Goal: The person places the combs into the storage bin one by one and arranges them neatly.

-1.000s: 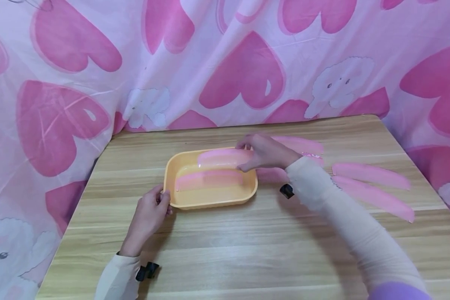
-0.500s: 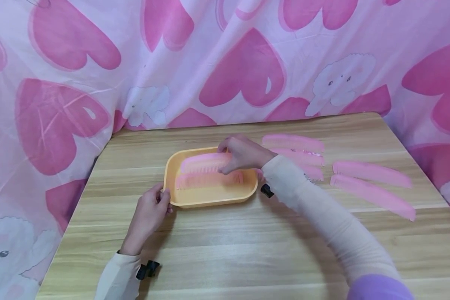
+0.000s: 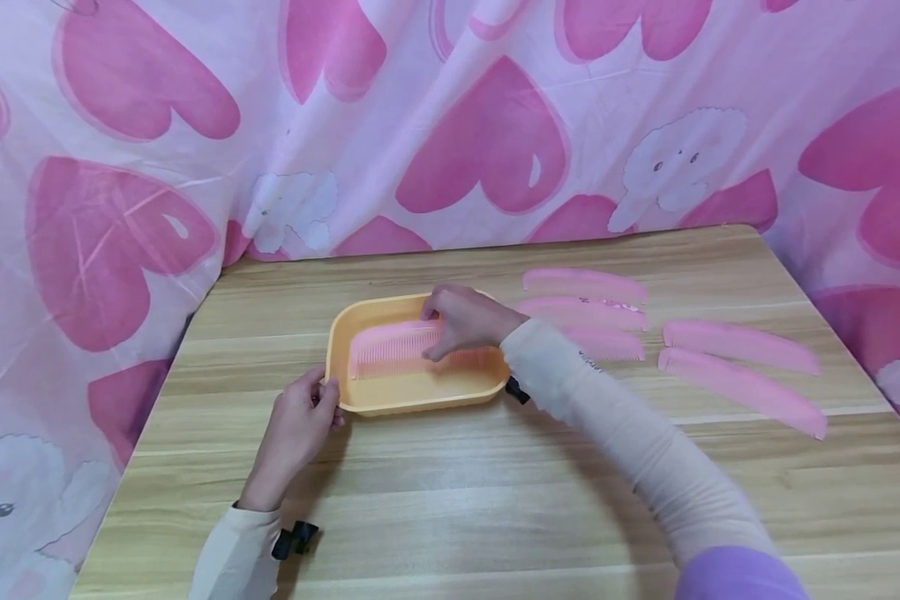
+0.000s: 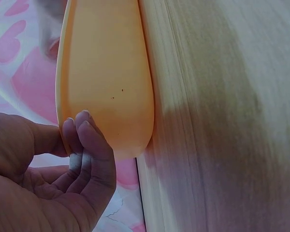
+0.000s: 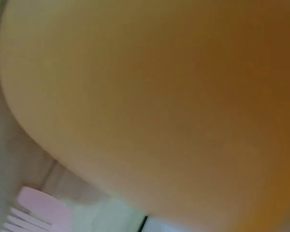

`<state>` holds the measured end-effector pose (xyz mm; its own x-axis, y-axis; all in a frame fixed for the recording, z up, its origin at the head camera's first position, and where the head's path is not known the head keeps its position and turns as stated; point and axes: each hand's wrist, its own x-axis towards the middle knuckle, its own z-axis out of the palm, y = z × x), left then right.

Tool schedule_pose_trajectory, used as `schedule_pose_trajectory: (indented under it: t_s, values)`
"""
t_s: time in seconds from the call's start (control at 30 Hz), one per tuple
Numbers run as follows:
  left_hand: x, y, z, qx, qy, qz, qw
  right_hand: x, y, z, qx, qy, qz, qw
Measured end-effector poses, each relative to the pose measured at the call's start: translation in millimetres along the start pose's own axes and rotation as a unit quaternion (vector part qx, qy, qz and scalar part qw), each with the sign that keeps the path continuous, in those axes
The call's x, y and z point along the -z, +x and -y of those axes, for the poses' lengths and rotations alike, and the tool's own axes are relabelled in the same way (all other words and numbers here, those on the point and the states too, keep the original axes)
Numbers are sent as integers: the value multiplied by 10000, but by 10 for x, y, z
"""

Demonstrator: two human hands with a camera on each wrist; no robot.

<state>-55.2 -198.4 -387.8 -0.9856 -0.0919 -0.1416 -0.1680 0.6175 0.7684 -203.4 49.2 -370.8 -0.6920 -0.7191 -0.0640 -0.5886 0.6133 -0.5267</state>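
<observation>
A yellow-orange plastic tray (image 3: 420, 406) stands on the table. My left hand (image 3: 300, 429) pinches its left end; in the left wrist view the thumb and fingers of that hand (image 4: 89, 166) meet at the rim. Inside the tray my right hand (image 3: 468, 319) holds a pink comb (image 3: 390, 337) by its right part, thumb in front and fingers behind. Another pink comb lies in the tray, mostly overlapped by the held one. Blurred tray wall (image 5: 135, 106) fills most of the right wrist view, which does not show the right hand.
Right of the tray, several pink combs lie on the wooden table (image 3: 450, 508): a back comb (image 3: 585, 283), a middle comb (image 3: 588, 313) and, farther right, a long comb (image 3: 742, 392) among them. A pink heart-patterned curtain (image 3: 487, 142) hangs behind the table.
My right hand has moved left and down into the tray with the comb, bringing it over the comb lying there. My left hand has stayed at the tray's end.
</observation>
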Motion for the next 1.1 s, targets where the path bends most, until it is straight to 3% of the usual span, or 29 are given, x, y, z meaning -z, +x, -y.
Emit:
schedule_pose_trajectory:
  t_s: [0.23, 0.53, 0.87, 1.1]
  values:
    - [3, -2, 8, -41, 68, -13, 10000, -103, 16, 0, -46, -408, 111, 9991]
    - [-2, -4, 9, -90, 47, -16, 9999, -212, -8, 27, -18, -399, 231, 9989]
    - [8, 5, -10, -99, 92, -4, 9999, -258, -3, 9, -306, -336, 331, 9984]
    - [-1, 0, 11, -153, 142, -31, 9998, -277, 3, 5, -120, -582, 300, 9978]
